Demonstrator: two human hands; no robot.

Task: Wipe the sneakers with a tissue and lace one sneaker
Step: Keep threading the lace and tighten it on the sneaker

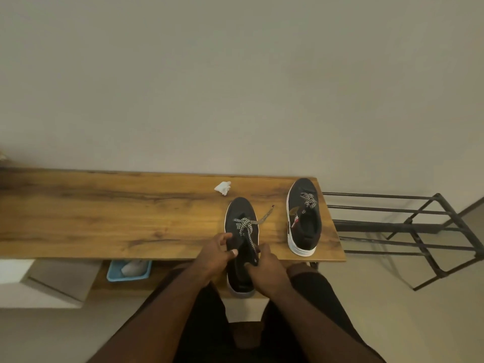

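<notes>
The near sneaker [241, 247] sits at the front edge of the wooden table [104, 218], its toe pointing toward the wall and its heel hanging out past the edge toward me. Its black-and-white lace [246, 226] is crossed over the front eyelets only; one loose end [265, 217] trails off to the right onto the wood, and another strand runs back down the tongue toward my hands. My left hand [216, 258] grips the left side of the shoe's collar, fingers curled along the upper with the thumb across the opening. My right hand [265, 268] is closed on the right side of the collar and appears to pinch the strand of lace that reaches it, though the fingertips are too dark against the shoe for me to tell exactly where the lace ends. The second sneaker [303, 218] stands well apart at the table's right end, upright on its white sole, toe also to the wall, with its own patterned lace bunched over the front eyelets and the tongue folded open. A crumpled white tissue [223, 187] lies near the back of the table, just beyond the toe of the near sneaker and not touching it. Under the table I see a blue tray [112, 273] holding something pale, blurred. To the right, on the floor, stands a black metal rack [419, 231] of bare bars.
</notes>
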